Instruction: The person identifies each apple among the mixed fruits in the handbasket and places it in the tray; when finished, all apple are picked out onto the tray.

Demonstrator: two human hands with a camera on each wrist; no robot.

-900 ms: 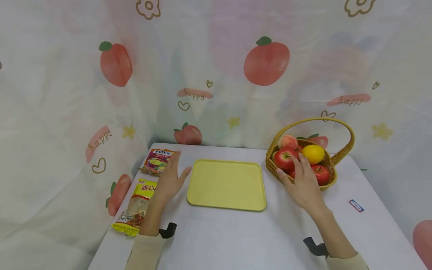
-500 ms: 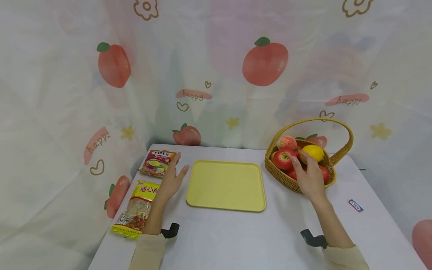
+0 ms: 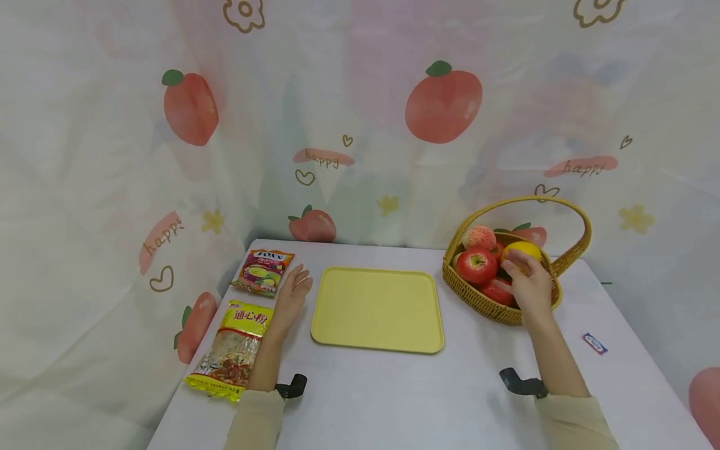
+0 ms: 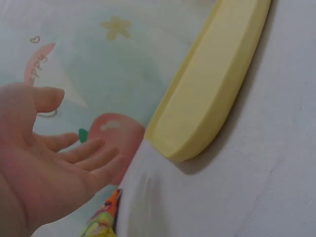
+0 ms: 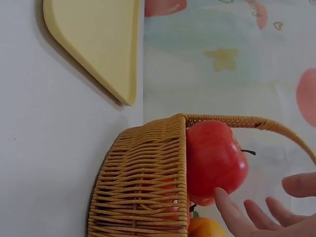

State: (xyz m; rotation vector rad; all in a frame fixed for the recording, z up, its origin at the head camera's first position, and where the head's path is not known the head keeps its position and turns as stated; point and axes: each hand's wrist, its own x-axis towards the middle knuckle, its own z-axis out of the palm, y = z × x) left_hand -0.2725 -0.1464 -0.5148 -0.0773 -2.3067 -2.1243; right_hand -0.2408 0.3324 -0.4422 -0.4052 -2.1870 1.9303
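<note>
My right hand [image 3: 531, 289] hovers at the near right side of a wicker basket [image 3: 478, 303], fingers loosely bent in front of a yellow lemon [image 3: 527, 246]. In the right wrist view, the fingers of that hand [image 5: 269, 224] spread apart with nothing between them, one fingertip overlapping a red apple [image 5: 215, 160]. The basket also bears a fuzzy pink peach [image 3: 479, 237] and several red apples [image 3: 477, 265]. On the left, my left hand [image 3: 290, 300] is held with relaxed fingers between a FOX'S candy bag [image 3: 261, 273] and a yellow tray [image 3: 377, 309], holding nothing.
A yellow-ended pasta bag [image 3: 232, 351] lies on the white table beside my left forearm. To the right of the basket is a small blue, red and white wrapped piece [image 3: 595, 343]. The basket's tall handle [image 3: 579, 244] arches over the fruit. A fruit-printed curtain [image 3: 360, 125] hangs behind.
My right hand has shifted right, from over the apples to the lemon, and its fingers have bent. My left hand has moved slightly right and its fingers have relaxed.
</note>
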